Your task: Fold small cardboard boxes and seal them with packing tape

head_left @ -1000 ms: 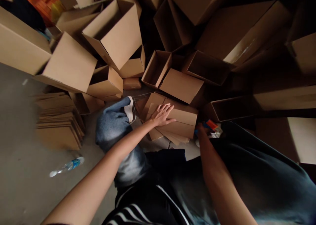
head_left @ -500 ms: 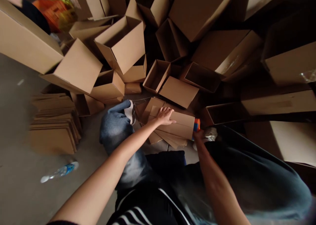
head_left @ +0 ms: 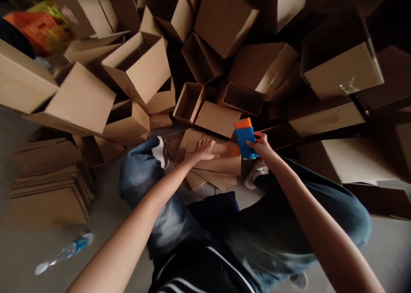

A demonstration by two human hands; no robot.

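I sit on the floor in blue jeans with a small pile of flattened cardboard boxes (head_left: 221,164) between my feet. My left hand (head_left: 201,149) lies on top of that pile, fingers spread and pressing down. My right hand (head_left: 261,145) is raised just right of the pile and grips a blue and orange tape dispenser (head_left: 244,138), held upright above the cardboard's right end.
Assembled open cardboard boxes (head_left: 138,66) are heaped all around the front and right. A stack of flat cardboard sheets (head_left: 48,181) lies on the floor at left. A plastic water bottle (head_left: 64,253) lies near my left arm. An orange and yellow bag (head_left: 38,25) sits top left.
My right hand has come up from beside my knee with the blue and orange tape dispenser, now held above the flat boxes. My left hand stays on the pile.
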